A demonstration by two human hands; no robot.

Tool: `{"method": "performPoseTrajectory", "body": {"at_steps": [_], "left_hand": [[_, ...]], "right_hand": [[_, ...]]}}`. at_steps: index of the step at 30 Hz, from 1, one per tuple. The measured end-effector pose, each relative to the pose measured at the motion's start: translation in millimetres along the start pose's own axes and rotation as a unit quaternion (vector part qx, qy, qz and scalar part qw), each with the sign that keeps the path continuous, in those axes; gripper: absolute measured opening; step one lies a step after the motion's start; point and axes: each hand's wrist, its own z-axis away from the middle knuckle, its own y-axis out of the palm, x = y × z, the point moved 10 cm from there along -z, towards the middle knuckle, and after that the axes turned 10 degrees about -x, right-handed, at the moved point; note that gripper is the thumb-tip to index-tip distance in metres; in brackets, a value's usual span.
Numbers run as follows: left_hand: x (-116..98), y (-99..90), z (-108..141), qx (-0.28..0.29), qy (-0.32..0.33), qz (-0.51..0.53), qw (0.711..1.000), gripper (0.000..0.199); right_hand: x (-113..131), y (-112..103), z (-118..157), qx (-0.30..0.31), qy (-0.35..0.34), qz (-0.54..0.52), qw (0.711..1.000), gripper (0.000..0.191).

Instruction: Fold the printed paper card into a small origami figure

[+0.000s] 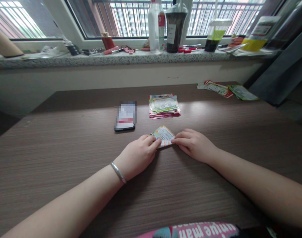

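Note:
A small printed paper sheet (164,134) with green edges lies on the brown table, its near edge folded up into a narrow strip. My left hand (141,152), with a silver bangle at the wrist, pinches the sheet's left corner. At the right end of the fold, my right hand (194,144) grips the paper between thumb and fingers. Just beyond the hands sits a stack of similar colourful printed sheets (164,105). A phone (126,115) with a blurred screen lies to the left of that stack.
More printed papers (225,90) lie at the table's far right corner. Along the granite windowsill (136,59) stand a dark lidded cup (175,29), a clear bottle (154,29), a green drink cup (215,34) and scattered small items. Pink printed fabric (197,230) shows at the near edge.

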Motion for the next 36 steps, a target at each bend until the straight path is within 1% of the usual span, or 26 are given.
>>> {"method": "performPoseTrajectory", "body": {"at_steps": [3,7,10,12,14,17,19,21,24,26,28,31,32,33,36], "left_hand": [[1,3.0,1,0.001,0.001,0.014,1.000,0.039],[4,7.3,2,0.003,0.003,0.020,1.000,0.037],[6,7.0,2,-0.013,-0.001,0.023,1.000,0.036],[7,6.3,2,-0.021,-0.004,0.018,1.000,0.035],[6,6.5,2,-0.017,-0.001,0.013,1.000,0.034],[5,4.4,1,-0.018,-0.002,0.016,1.000,0.032],[6,2.2,0,-0.027,-0.006,0.025,0.999,0.031],[6,2.0,0,-0.033,-0.008,0.031,0.999,0.032],[7,3.2,1,-0.040,-0.011,0.030,0.999,0.034],[7,3.8,2,-0.042,-0.013,0.033,0.998,0.035],[7,2.7,2,-0.046,-0.023,0.053,0.997,0.042],[15,-2.8,1,-0.074,-0.069,0.102,0.990,0.058],[17,-3.7,1,-0.080,-0.078,0.116,0.987,0.057],[18,-3.6,1,-0.082,-0.078,0.126,0.986,0.052],[13,0.0,0,-0.073,-0.039,0.140,0.987,0.031]], "right_hand": [[1,-1,0,-0.001,-0.002,0.001,1.000,0.023],[1,-1,0,0.003,0.002,0.010,1.000,0.023],[-1,0,0,0.007,0.015,0.011,1.000,0.022],[-4,0,-1,0.007,0.032,0.009,0.999,0.022],[-8,-1,-1,0.007,0.056,0.006,0.998,0.020],[-20,-1,0,0.006,0.111,0.004,0.994,0.018],[-27,0,2,0.009,0.145,-0.015,0.989,0.016],[-30,2,2,0.014,0.155,-0.045,0.987,0.013],[-26,2,0,0.018,0.134,-0.066,0.989,0.011],[-20,-1,-1,0.016,0.107,-0.053,0.993,0.012],[-12,-4,-2,0.015,0.064,-0.027,0.997,0.013],[-1,-6,0,0.018,-0.005,0.013,1.000,0.016],[1,-6,1,0.020,-0.021,0.022,0.999,0.018],[2,-6,1,0.022,-0.032,0.028,0.999,0.019],[2,-5,2,0.027,-0.045,0.037,0.998,0.021]]}}
